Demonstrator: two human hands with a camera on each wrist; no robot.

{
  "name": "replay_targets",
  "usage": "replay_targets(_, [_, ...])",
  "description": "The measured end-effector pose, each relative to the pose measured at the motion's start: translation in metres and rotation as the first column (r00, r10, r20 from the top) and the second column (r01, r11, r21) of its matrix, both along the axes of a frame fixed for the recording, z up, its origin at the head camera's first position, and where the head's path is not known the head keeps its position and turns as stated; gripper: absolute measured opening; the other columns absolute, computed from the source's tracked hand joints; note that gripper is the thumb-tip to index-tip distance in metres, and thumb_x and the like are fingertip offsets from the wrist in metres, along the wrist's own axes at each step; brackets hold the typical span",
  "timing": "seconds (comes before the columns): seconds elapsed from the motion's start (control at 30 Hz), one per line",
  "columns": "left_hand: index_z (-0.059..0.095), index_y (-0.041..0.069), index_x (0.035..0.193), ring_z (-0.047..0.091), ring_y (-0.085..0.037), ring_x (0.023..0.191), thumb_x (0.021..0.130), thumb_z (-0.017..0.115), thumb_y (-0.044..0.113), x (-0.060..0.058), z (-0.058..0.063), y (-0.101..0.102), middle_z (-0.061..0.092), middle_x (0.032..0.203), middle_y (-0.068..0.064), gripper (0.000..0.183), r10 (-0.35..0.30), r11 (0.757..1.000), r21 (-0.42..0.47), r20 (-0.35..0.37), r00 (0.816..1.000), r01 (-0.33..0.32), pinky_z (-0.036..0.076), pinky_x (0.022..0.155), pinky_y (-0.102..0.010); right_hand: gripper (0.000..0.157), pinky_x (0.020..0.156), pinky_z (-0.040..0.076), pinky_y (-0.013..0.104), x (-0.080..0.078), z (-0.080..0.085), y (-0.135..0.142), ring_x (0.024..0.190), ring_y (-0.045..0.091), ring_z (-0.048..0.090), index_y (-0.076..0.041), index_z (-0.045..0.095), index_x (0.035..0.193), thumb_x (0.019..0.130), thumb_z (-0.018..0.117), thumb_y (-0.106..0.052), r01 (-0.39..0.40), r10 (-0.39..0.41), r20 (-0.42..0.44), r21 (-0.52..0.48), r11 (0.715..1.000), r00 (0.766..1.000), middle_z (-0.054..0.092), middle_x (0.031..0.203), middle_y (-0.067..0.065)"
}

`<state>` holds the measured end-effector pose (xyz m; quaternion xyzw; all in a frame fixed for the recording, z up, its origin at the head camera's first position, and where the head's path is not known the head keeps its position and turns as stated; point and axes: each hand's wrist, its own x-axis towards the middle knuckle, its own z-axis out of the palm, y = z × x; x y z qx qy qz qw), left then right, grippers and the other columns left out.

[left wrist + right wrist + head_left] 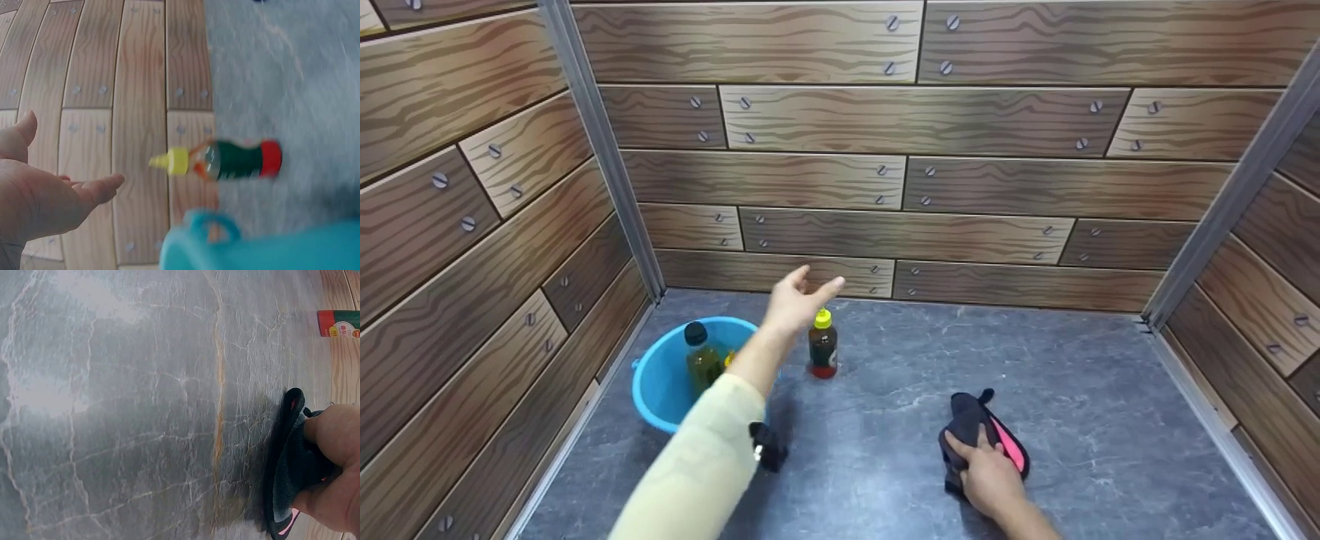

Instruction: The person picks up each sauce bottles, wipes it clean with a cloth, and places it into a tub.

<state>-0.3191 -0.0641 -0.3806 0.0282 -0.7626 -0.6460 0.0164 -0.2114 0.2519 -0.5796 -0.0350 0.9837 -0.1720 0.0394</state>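
Observation:
My left hand [796, 301] is in the air just above a ketchup-type squeeze bottle [823, 351] with a yellow nozzle cap, red sauce and a dark green label. Its fingers are spread and hold nothing; in the left wrist view a gap separates the hand [50, 197] from the upright bottle's nozzle [160, 162]. At the front right, my right hand [991, 474] grips a folded dark cloth [966, 420] with a pink side and a small loop. The right wrist view has thumb and fingers pinching the bunched cloth [295, 467] against the grey surface.
A light blue basket [660, 390] stands at the left, partly behind my left forearm. Inside is a dark-capped bottle of greenish liquid [703, 364], beside something yellow [729, 358]. Wood-plank walls [825, 180] close off the grey marbled tabletop [900, 420] at back and sides.

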Motion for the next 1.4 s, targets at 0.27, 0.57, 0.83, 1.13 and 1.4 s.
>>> replay_targets(0.27, [0.024,0.003,0.168,0.02,-0.04,0.159,0.098,0.078,0.046,-0.015,-0.033,0.028,0.021,0.172,-0.023,0.098,0.051,0.997,0.055,0.119,0.992,-0.058,0.024,0.127,-0.051,0.062,0.101,0.05,0.067,0.001,0.0,-0.001,0.127,0.067,0.051,-0.021,0.067,0.146,0.088,0.08,-0.003,-0.004,0.004,-0.018,0.002,1.0,1.0,0.039,0.151,0.047])
replay_targets(0.57, [0.023,-0.001,0.167,0.022,-0.042,0.158,0.101,0.074,0.042,-0.03,-0.063,0.038,0.023,0.171,-0.025,0.093,0.096,0.991,0.078,0.172,0.981,-0.11,0.027,0.126,-0.052,0.062,0.098,0.051,0.067,0.002,-0.001,-0.001,0.126,0.069,0.051,-0.022,0.068,0.145,0.087,0.079,-0.003,-0.001,0.001,-0.036,0.01,1.0,0.999,0.04,0.151,0.046])
replay_targets(0.83, [0.035,-0.006,0.161,0.036,-0.041,0.152,0.104,0.071,0.038,-0.038,-0.073,0.033,0.036,0.165,-0.027,0.081,0.109,0.991,0.049,0.207,0.972,-0.121,0.033,0.123,-0.05,0.062,0.1,0.05,0.068,0.003,0.0,-0.001,0.127,0.069,0.05,-0.022,0.068,0.145,0.087,0.079,-0.004,0.008,-0.008,-0.03,0.007,1.0,1.0,0.04,0.151,0.046])
replay_targets(1.13, [0.053,-0.005,0.151,0.048,-0.039,0.145,0.107,0.067,0.015,-0.042,-0.076,0.031,0.053,0.154,-0.025,0.051,0.164,0.982,0.062,0.185,0.969,-0.178,0.043,0.117,-0.043,0.062,0.1,0.05,0.067,0.002,0.0,0.001,0.125,0.069,0.051,-0.022,0.068,0.145,0.087,0.078,-0.003,-0.002,0.003,-0.03,0.006,1.0,1.0,0.04,0.151,0.047])
replay_targets(1.4, [0.068,-0.006,0.135,0.062,-0.037,0.13,0.104,0.067,0.004,-0.04,-0.081,0.035,0.066,0.139,-0.024,0.032,0.208,0.973,0.073,0.147,0.967,-0.22,0.053,0.106,-0.04,0.063,0.099,0.051,0.067,0.002,0.0,0.0,0.125,0.069,0.052,-0.022,0.069,0.145,0.086,0.079,-0.002,-0.002,0.003,-0.041,0.008,1.0,0.999,0.041,0.15,0.047])
